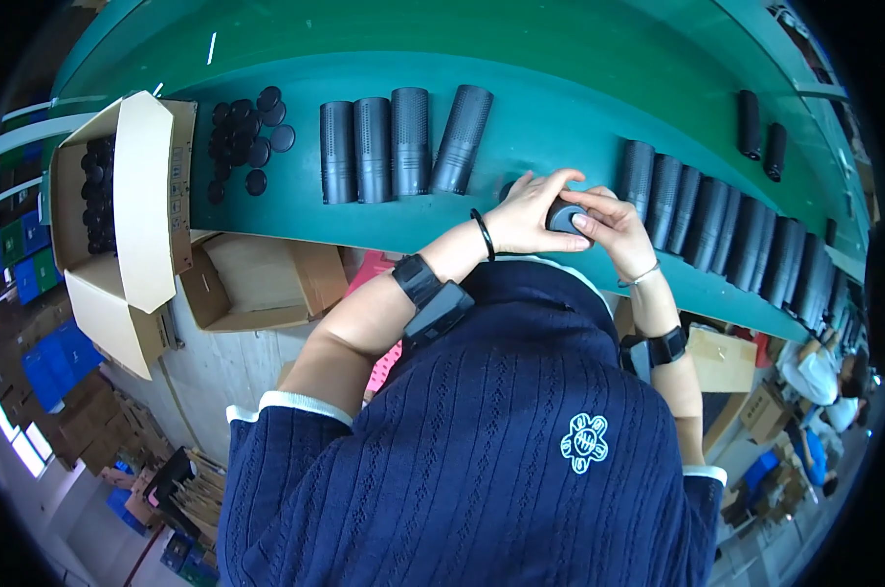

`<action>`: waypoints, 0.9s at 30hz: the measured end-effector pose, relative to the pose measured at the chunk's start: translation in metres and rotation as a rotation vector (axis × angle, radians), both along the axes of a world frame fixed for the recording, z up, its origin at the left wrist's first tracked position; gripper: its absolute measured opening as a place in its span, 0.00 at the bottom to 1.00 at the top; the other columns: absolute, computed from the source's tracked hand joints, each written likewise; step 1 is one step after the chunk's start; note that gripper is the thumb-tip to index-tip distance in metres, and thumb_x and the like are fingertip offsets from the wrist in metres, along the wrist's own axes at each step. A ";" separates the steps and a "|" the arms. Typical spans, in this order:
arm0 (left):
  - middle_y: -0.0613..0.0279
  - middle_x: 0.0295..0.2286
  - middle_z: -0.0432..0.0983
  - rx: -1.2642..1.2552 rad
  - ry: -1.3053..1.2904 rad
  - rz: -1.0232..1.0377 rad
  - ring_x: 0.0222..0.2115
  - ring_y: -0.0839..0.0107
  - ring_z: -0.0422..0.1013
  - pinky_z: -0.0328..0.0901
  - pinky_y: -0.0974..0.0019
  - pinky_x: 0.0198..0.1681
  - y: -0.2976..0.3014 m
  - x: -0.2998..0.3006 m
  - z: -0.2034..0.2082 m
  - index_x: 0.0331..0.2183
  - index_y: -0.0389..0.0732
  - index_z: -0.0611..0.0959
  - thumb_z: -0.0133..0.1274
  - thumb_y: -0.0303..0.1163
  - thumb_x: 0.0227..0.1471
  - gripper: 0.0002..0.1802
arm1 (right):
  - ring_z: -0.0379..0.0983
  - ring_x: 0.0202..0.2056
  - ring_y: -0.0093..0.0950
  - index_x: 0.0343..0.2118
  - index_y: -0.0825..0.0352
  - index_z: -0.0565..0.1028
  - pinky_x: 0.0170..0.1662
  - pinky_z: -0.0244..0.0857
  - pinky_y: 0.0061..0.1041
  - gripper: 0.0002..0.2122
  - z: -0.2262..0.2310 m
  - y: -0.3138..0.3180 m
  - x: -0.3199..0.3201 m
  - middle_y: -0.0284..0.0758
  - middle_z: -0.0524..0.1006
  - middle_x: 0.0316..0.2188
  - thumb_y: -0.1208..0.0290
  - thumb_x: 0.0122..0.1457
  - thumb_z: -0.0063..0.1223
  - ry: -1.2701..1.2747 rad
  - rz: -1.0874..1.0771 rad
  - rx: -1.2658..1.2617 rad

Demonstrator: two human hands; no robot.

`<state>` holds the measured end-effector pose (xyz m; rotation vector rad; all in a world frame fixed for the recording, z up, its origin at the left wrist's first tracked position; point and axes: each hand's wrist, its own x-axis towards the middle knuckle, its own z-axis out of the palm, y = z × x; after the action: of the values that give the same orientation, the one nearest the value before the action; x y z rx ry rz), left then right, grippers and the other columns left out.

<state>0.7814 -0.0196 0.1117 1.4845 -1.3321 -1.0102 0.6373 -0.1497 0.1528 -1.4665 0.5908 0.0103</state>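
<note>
Together, both hands' fingers (pixel 581 223) clamp a dark cylinder (pixel 563 216), while an open cardboard box (pixel 139 196) of black caps sits far left.

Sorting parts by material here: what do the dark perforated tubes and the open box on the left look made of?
The perforated tubes look like matte black metal mesh or plastic; fine hole pattern, soft sheen, so it stays open. The open box looks like plain brown corrugated cardboard, with folded flaps and a dull surface.
</note>
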 end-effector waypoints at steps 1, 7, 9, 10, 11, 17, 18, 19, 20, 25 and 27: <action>0.47 0.44 0.68 0.020 0.043 0.037 0.48 0.53 0.63 0.57 0.53 0.52 0.001 -0.002 0.002 0.55 0.40 0.60 0.63 0.41 0.40 0.44 | 0.66 0.27 0.15 0.45 0.65 0.77 0.27 0.62 0.13 0.14 0.002 -0.002 0.003 0.27 0.70 0.32 0.76 0.54 0.56 0.027 0.021 0.064; 0.51 0.41 0.69 -0.005 0.177 0.096 0.44 0.60 0.66 0.61 0.58 0.49 0.001 -0.002 -0.004 0.55 0.40 0.59 0.64 0.37 0.40 0.44 | 0.65 0.20 0.14 0.41 0.64 0.79 0.22 0.59 0.13 0.13 -0.004 -0.002 0.011 0.25 0.71 0.24 0.77 0.51 0.59 0.089 -0.011 0.174; 0.54 0.39 0.70 0.003 0.292 0.048 0.43 0.67 0.67 0.63 0.63 0.46 -0.006 0.001 0.000 0.56 0.39 0.58 0.63 0.31 0.42 0.43 | 0.64 0.19 0.14 0.40 0.64 0.80 0.21 0.59 0.13 0.12 -0.002 -0.001 0.011 0.25 0.73 0.23 0.77 0.50 0.60 0.080 -0.080 0.144; 0.55 0.39 0.70 0.017 0.285 0.040 0.44 0.68 0.66 0.63 0.63 0.46 -0.009 0.001 -0.007 0.57 0.40 0.57 0.63 0.30 0.43 0.43 | 0.65 0.19 0.14 0.41 0.64 0.79 0.22 0.60 0.13 0.13 0.001 -0.004 0.010 0.27 0.76 0.24 0.77 0.50 0.59 0.086 -0.092 0.206; 0.55 0.41 0.69 -0.016 0.273 0.018 0.45 0.68 0.66 0.64 0.63 0.46 -0.006 0.003 -0.012 0.58 0.40 0.56 0.62 0.30 0.43 0.44 | 0.70 0.22 0.15 0.41 0.64 0.79 0.23 0.63 0.13 0.13 0.006 -0.003 0.009 0.30 0.78 0.24 0.74 0.51 0.59 0.140 -0.082 0.217; 0.53 0.48 0.64 0.105 0.495 0.114 0.50 0.64 0.64 0.64 0.63 0.50 0.003 0.006 0.009 0.58 0.40 0.55 0.60 0.23 0.45 0.43 | 0.73 0.25 0.18 0.46 0.62 0.76 0.28 0.69 0.19 0.14 -0.012 0.002 0.012 0.31 0.79 0.27 0.64 0.58 0.53 -0.087 0.022 0.215; 0.53 0.48 0.64 -0.015 0.144 0.152 0.50 0.63 0.63 0.59 0.62 0.54 0.007 0.007 0.007 0.57 0.37 0.58 0.62 0.27 0.44 0.42 | 0.71 0.20 0.18 0.43 0.63 0.78 0.24 0.68 0.19 0.12 -0.023 0.003 0.015 0.31 0.78 0.24 0.66 0.58 0.54 -0.149 -0.007 0.107; 0.53 0.48 0.65 0.098 0.329 0.234 0.51 0.63 0.62 0.56 0.62 0.56 0.009 0.006 0.015 0.55 0.35 0.61 0.63 0.31 0.43 0.40 | 0.70 0.17 0.17 0.40 0.64 0.79 0.20 0.67 0.18 0.10 -0.017 0.005 0.021 0.30 0.78 0.22 0.67 0.57 0.54 -0.118 -0.071 0.073; 0.53 0.48 0.65 0.069 0.269 0.252 0.51 0.63 0.62 0.54 0.61 0.57 0.009 0.009 0.002 0.54 0.35 0.63 0.63 0.33 0.44 0.39 | 0.70 0.16 0.17 0.39 0.63 0.80 0.19 0.66 0.18 0.10 -0.017 0.004 0.022 0.30 0.77 0.21 0.68 0.57 0.55 -0.073 -0.112 0.194; 0.55 0.43 0.66 0.084 0.471 0.155 0.42 0.70 0.67 0.65 0.69 0.43 -0.008 -0.008 0.027 0.58 0.42 0.54 0.60 0.26 0.43 0.45 | 0.68 0.13 0.16 0.35 0.65 0.80 0.15 0.61 0.15 0.08 -0.017 0.004 0.009 0.30 0.75 0.17 0.69 0.55 0.57 -0.099 -0.195 0.330; 0.56 0.42 0.66 0.065 0.455 0.170 0.40 0.71 0.67 0.65 0.71 0.41 -0.014 -0.012 0.026 0.56 0.42 0.57 0.60 0.25 0.43 0.41 | 0.67 0.12 0.16 0.34 0.67 0.79 0.14 0.58 0.16 0.07 -0.028 0.004 0.010 0.30 0.75 0.16 0.71 0.53 0.58 -0.115 -0.218 0.269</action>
<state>0.7691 -0.0335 0.1375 1.2893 -0.8434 -1.1997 0.6474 -0.1454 0.1247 -1.1297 0.6267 -0.1592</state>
